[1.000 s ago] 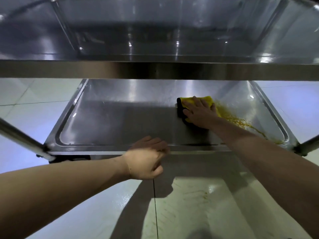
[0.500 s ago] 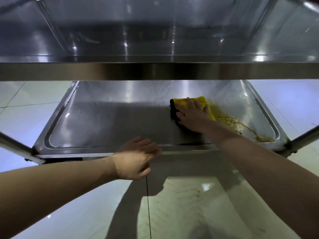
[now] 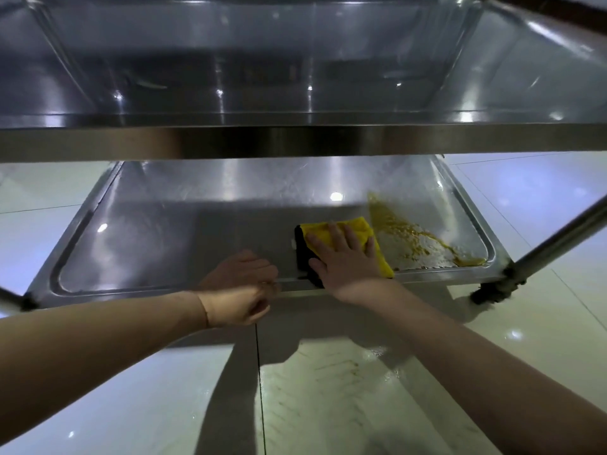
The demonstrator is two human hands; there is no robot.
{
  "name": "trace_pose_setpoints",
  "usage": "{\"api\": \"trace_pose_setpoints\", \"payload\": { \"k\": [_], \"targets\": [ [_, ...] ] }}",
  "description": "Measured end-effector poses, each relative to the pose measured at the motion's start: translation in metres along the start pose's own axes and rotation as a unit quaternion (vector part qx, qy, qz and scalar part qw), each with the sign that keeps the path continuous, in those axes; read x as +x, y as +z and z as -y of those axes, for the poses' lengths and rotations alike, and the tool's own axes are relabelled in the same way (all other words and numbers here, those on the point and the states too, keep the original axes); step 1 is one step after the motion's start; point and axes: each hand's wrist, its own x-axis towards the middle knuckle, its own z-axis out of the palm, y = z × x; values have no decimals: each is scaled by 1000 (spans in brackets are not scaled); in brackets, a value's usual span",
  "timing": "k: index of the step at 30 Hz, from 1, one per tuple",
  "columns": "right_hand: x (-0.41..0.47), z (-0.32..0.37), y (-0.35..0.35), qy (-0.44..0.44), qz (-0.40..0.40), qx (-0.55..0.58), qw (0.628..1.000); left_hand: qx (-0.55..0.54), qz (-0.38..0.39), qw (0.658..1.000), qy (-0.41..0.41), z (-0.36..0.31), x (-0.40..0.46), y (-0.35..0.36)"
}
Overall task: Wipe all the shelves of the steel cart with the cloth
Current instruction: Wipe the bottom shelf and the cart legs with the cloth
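Pale floor tiles [image 3: 328, 405] lie under the steel cart [image 3: 295, 139]. On its lower shelf [image 3: 147, 244], near the front edge, the right hand [image 3: 345, 257] presses the yellow cloth [image 3: 354, 231] with flat, spread fingers beside a yellow smear [image 3: 410, 238]. The left hand [image 3: 239, 290] curls its fingers over the shelf's front edge.

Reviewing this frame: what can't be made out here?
- Head view: the far part of the lower shelf is hidden behind the upper shelf.
- The left hand fingers curl over the shelf's front lip; fingertips unseen.
- The surface beneath the yellow cloth is covered by it and the right hand.
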Motion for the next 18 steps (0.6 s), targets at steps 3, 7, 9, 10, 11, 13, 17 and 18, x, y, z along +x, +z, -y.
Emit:
{"api": "trace_pose_setpoints", "payload": {
  "k": [3,7,9,10,11,13,17,18],
  "targets": [
    [2,-1,1,-1,-7,2,1000,-10,-1,1000,-11,0,1,3],
    [16,-6,1,-9,-25,9,1000,-9,7,1000,-10,1,1,3],
    [29,-11,-6,-12,-26,16,999,-11,17,1000,-6,2,3,2],
    [35,-14,-11,-10,-25,17,999,-11,20,1000,-7,2,4,2],
    [42,-16,-17,-8,-22,17,1000,-13,25,1000,-10,2,5,2],
    [49,-20,-25,-5,-9,16,1000,-16,29,999,-11,1,10,1],
    [46,-24,-25,-28,-18,27,999,-20,34,999,-21,0,16,-5],
    [44,-27,-25,-38,-25,39,998,-22,34,999,-28,2,17,-4]
  ]
}}
